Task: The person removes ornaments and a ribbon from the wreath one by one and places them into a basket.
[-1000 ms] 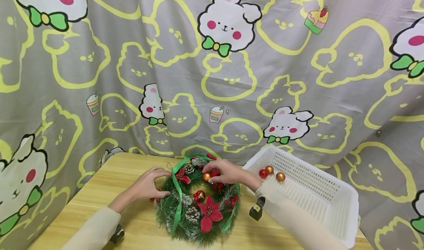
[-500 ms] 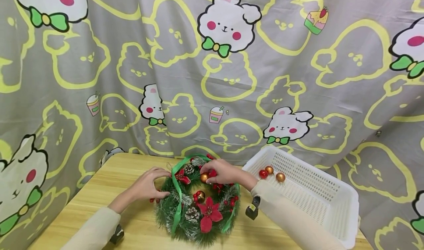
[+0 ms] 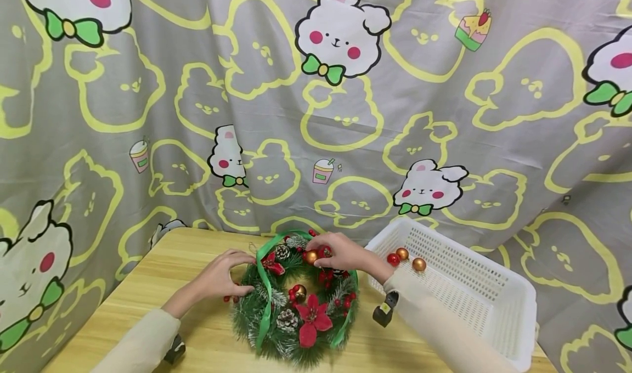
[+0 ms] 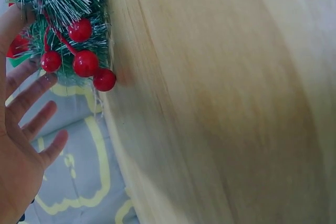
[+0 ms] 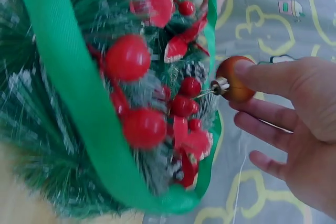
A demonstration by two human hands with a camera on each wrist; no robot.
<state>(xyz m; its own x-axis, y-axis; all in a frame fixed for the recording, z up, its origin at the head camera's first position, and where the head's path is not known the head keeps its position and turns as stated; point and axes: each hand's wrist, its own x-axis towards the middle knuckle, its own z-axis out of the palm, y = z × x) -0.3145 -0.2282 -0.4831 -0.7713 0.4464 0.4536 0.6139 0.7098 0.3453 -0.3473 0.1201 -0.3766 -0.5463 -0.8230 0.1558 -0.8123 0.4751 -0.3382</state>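
We see the gold ball (image 5: 230, 81) between the thumb and fingers of the right hand (image 5: 304, 114), over the far side of the wreath (image 3: 245, 323). The right wrist view shows us its silvery cap turned toward the wreath, near a cluster of red berries. That hand pinches the ball narrowly, its lower fingers reaching out beneath.

The wreath lies on the table (image 3: 212, 340), just beside our left hand (image 3: 222, 274), which is held wide, fingers spread, fingertips touching the wreath's left edge. In the left wrist view, red beads (image 4: 85, 64) hang near those fingers. To the right we have a white basket (image 3: 524, 307).
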